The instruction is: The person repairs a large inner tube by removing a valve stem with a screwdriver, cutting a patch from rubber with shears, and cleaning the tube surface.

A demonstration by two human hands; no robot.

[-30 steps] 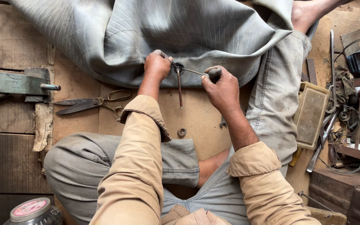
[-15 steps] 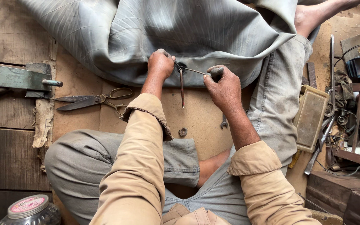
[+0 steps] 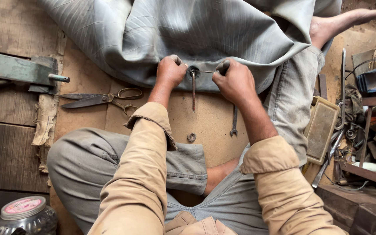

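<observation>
Item: large grey ribbed rubber inner tube, limp and folded, lying across the brown board floor in front of the seated person; its valve stem sits at the near edge, between the two hands.

Left hand: closed in a fist on the tube's edge just left of the valve, pinning the rubber down.

Right hand: closed around the handle of a thin metal T-shaped valve tool, whose cross-bar runs from the fist to the valve and whose long shank hangs toward the person.

Handling note: the step looks best done with the rubber held taut and flat and the tool kept square on the stem, so it neither slips nor tears the valve base.

Surroundings: dark steel scissors to the left; a small metal nut and a slim spanner near the knees; a green metal clamp far left; a cluttered tool pile to the right. The loose fold of tube above the valve may crowd the tool.
</observation>
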